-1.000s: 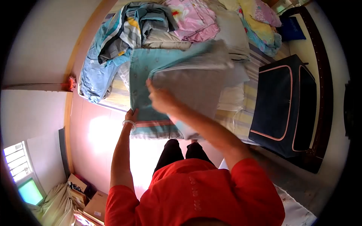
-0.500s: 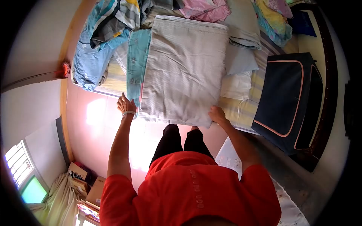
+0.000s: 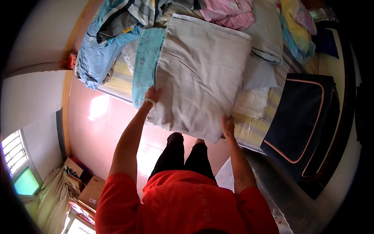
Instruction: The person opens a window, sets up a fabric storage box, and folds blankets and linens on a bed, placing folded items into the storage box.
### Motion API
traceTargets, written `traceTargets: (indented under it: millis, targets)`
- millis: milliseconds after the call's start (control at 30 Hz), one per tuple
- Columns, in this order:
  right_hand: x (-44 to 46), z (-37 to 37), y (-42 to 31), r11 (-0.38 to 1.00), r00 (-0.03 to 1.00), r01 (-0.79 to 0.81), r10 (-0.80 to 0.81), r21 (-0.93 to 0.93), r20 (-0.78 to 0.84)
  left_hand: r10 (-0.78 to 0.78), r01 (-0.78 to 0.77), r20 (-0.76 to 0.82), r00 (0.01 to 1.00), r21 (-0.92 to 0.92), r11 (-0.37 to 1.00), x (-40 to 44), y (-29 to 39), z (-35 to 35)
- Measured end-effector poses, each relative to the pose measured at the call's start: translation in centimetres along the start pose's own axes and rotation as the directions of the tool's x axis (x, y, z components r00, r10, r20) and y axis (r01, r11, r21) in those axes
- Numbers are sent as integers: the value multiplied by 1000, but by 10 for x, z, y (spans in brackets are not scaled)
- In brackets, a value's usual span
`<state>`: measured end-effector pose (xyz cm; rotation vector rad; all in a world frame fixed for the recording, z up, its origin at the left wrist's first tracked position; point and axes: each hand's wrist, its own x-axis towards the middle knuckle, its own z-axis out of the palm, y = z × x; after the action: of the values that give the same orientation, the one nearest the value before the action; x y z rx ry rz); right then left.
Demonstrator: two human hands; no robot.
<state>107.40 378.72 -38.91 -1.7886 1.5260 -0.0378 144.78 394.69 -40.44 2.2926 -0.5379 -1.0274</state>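
Observation:
A folded off-white blanket [image 3: 200,74] lies at the front of the bed, its lower edge reaching past the mattress. Along its left side shows a teal patterned fabric strip [image 3: 146,58], partly under the blanket. My left hand [image 3: 153,94], a pale bangle at its wrist, rests on the blanket's left edge where it meets the teal strip, fingers extended. At the lower right edge of the blanket, my right hand [image 3: 228,126] lies against the cloth with its fingers stretched away from me. Some fingertips of both hands are hard to see against the fabric.
Blue and grey clothes [image 3: 105,50] are heaped at the left end of the bed. Pink fabric [image 3: 228,11] and a pale folded cloth [image 3: 267,35] lie behind. A dark storage bag [image 3: 294,119] with pink piping stands on the right. Cardboard boxes [image 3: 93,191] sit lower left.
My left hand has moved right and up, from beside the teal strip onto the blanket's edge. My right hand has loosened from its closed hold at the lower corner and stretched its fingers.

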Motion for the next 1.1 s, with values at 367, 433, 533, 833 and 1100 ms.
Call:
traceTargets:
  millis: [367, 433, 533, 833, 1100]
  targets:
    - [6, -1, -62, 998, 996, -25, 30, -61, 81, 189, -271, -206, 960, -509, 817, -117, 48, -88]
    - [7, 13, -51, 991, 996, 91, -88, -96, 36, -48, 44, -9, 999, -276, 960, -112, 19, -112]
    - [6, 27, -42, 965, 993, 118, -115, -235, 26, -119, 121, -18, 993, 150, 981, -86, -42, -84]
    - [39, 24, -59, 971, 992, -85, 104, -222, 73, -284, 301, -127, 951, 149, 942, -47, -108, -51]
    - [27, 0, -67, 951, 956, -184, 115, 247, 269, -278, 278, -12, 961, 40, 960, -15, -138, -48]
